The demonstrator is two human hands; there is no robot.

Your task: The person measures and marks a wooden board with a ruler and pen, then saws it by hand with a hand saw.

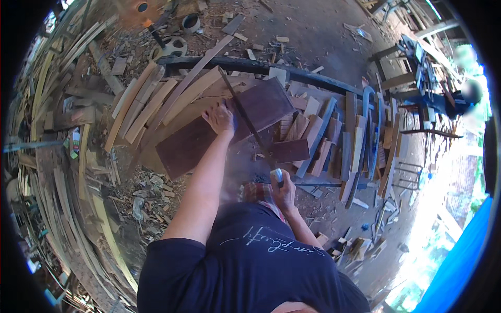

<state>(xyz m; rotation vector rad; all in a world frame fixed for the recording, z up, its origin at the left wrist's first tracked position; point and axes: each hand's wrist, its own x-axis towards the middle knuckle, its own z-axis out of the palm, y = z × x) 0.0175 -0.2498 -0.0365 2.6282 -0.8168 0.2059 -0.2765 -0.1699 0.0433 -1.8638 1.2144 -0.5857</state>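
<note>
A wide dark reddish-brown board (182, 147) lies slantwise in front of me. My left hand (220, 119) rests on top of it, fingers spread and pressing down, close to the blade. In my right hand (283, 194) is the pale handle of a handsaw (245, 116), fingers closed round it. The saw's long, narrow blade crosses the board diagonally, away from me and to the left. Whether its teeth have cut into the wood I cannot tell. A smaller dark brown block (289, 151) lies just right of the blade.
Several wooden strips (151, 109) lie left of the board, and planes and wood pieces (323, 141) sit to its right. A dark beam (209, 63) runs behind. Wood scraps (156, 188) litter the ground, long planks (62, 208) are stacked at left, and a person (459, 104) is at far right.
</note>
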